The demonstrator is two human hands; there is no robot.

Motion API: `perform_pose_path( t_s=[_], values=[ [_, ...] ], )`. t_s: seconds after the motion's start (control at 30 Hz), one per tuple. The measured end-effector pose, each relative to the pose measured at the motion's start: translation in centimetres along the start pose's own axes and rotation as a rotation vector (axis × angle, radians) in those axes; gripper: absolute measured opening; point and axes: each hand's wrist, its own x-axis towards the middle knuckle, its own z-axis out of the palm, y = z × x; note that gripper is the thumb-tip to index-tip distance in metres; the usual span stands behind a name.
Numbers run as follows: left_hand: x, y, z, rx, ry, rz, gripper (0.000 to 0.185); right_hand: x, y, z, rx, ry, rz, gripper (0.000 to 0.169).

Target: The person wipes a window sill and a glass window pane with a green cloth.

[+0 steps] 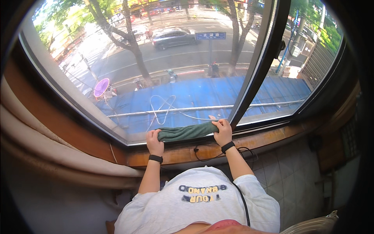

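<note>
A dark green cloth (187,132) is stretched sideways in loose folds between my two hands. My left hand (155,142) grips its left end, just above the wooden windowsill (178,155). At the other end, my right hand (223,131) pinches the cloth beside the dark upright frame (251,73) of the sliding window. Behind the cloth is the lower part of the window pane (187,67). Whether the cloth touches the glass I cannot tell. Each wrist wears a black band.
A black cable (204,159) lies looped on the sill and hangs over its edge at the right. A pale curtain (73,158) is gathered at the left. Outside are a blue metal roof (198,92), a white pipe (204,107), trees and a street with a dark car (173,38).
</note>
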Motion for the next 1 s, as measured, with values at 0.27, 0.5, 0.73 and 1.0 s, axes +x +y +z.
perform_pose_path(
  t_s=[0.27,0.5,0.73,1.0],
  values=[
    [6.8,6.0,-5.8,-0.019,0.398,0.278,0.046,6.3,-5.1,-6.5,-0.042,0.343,-0.198,0.057],
    [8.6,6.1,-4.6,0.029,0.465,0.329,0.046,8.5,-3.1,-4.4,-0.034,0.43,-0.223,0.059],
    [3.6,1.4,-1.0,0.009,0.268,0.208,0.046,2.9,0.5,-0.6,-0.036,0.238,-0.149,0.056],
    [0.6,0.3,-0.4,-0.078,0.012,-0.014,0.045,0.7,-0.5,-1.5,0.009,0.06,-0.11,0.051]
  ],
)
